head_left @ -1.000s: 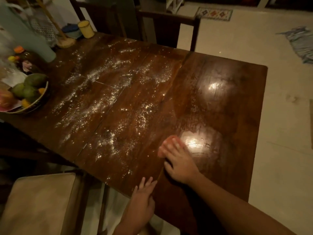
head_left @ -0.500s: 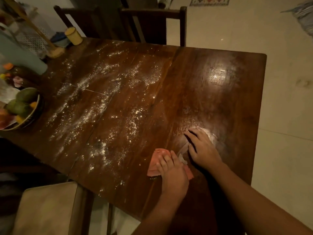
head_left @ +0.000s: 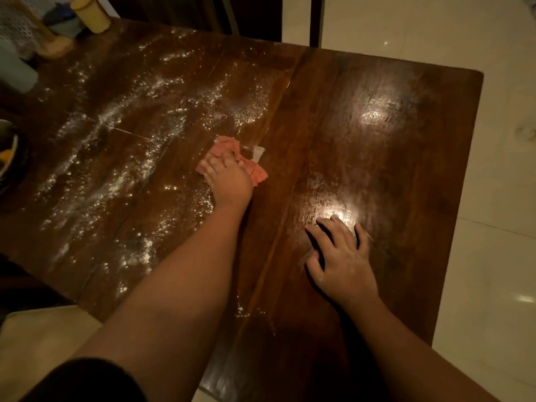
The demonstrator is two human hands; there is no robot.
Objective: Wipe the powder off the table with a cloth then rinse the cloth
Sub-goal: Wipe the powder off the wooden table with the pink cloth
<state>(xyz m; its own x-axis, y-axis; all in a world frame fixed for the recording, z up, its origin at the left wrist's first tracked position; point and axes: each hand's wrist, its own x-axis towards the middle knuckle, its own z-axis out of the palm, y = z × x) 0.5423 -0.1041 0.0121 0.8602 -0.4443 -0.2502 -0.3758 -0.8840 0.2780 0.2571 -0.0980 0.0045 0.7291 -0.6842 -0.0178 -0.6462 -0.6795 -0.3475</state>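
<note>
The dark wooden table point(head_left: 412, 175) is split by a seam point(head_left: 290, 91) that runs from its far edge toward the person, and everything here is best placed against that seam. The pink cloth point(head_left: 224, 146) lies bunched on the tabletop just left of the seam, about halfway along it. The left hand point(head_left: 230, 181) sits on top of the cloth with its fingers laid forward over the fabric. It appears to press the cloth flat rather than pinch it, though whether any fingertip hooks the cloth cannot be told. The right hand point(head_left: 340, 256) is right of the seam and nearer the person. It holds nothing, and its spread, slightly bent fingers rest on bare wood beside a bright reflection. The white powder point(head_left: 116, 120) lies almost wholly left of the seam. It forms a broad scatter whose long axis runs diagonally from the far side down toward the near left edge, so it spreads leftward and outward from the cloth. A few specks sit close to the seam by the near edge. The wood right of the seam looks mostly free of powder, with only a faint smear. The left hand is plainly the nearer one to the powder, so the next stroke probably calls for drawing the cloth leftward across the scatter. The main risk would be pushing powder off the near edge. Wiping seems well short of done, and rinsing has not begun.
</note>
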